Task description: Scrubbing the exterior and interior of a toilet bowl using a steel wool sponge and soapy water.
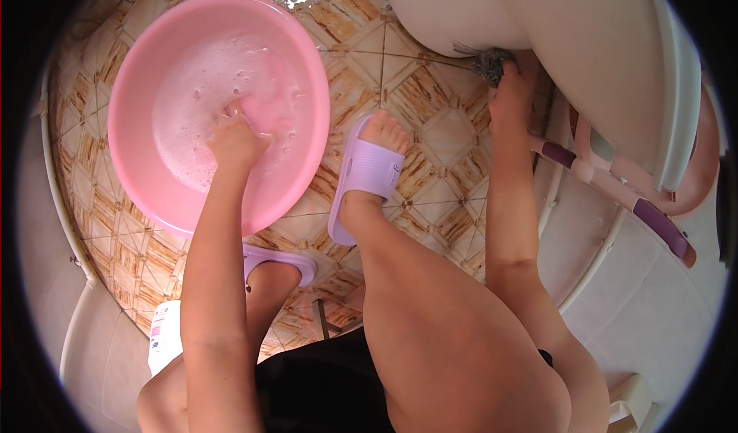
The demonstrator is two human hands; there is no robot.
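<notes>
one view only, worn on the head and aimed almost straight down past the person's knees at the tiled floor point(430, 126). it sits close, the thighs filling the lower part. fisheye bending curves the edges, and a dark rim rings the round picture.

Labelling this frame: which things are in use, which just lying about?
In use:
left hand in sudsy pink basin
right hand pressing metal scourer on toilet bowl

Lying about:
white bottle
pink and purple brush
</notes>
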